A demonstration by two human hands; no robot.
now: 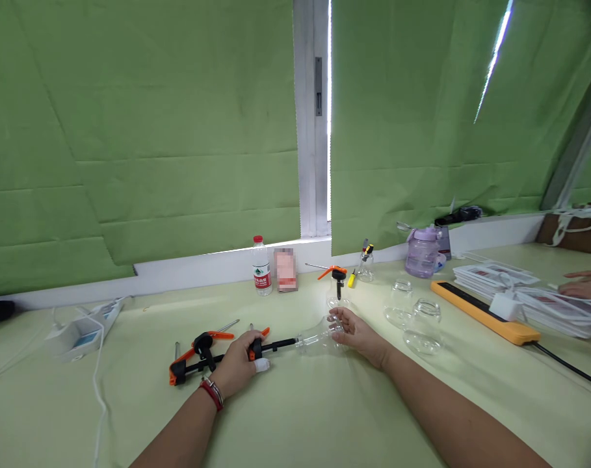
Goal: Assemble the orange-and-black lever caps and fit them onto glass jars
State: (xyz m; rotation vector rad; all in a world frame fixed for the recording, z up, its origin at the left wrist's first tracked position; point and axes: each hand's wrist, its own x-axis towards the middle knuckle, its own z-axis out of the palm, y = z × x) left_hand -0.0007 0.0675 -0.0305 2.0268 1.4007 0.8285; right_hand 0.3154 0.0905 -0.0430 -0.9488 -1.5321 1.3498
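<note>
A black and orange pump tool (212, 354) lies along the pale green table (315, 409). My left hand (239, 367) is closed over its handle end, with a white wrap on one finger. Its thin black rod runs right into a clear glass bulb (319, 338). My right hand (356, 331) holds that bulb, fingers curled around its far side. A second clear vessel with an orange and black top (338, 286) stands just behind the bulb.
Two clear glass jars (412, 315) stand to the right of my right hand. Beyond them lie an orange power strip (485, 312), stacked papers (519, 289), and another person's hand (585, 285). A water bottle (262, 266), a purple jug (423, 252) and a white adapter (80, 335) sit near the window wall.
</note>
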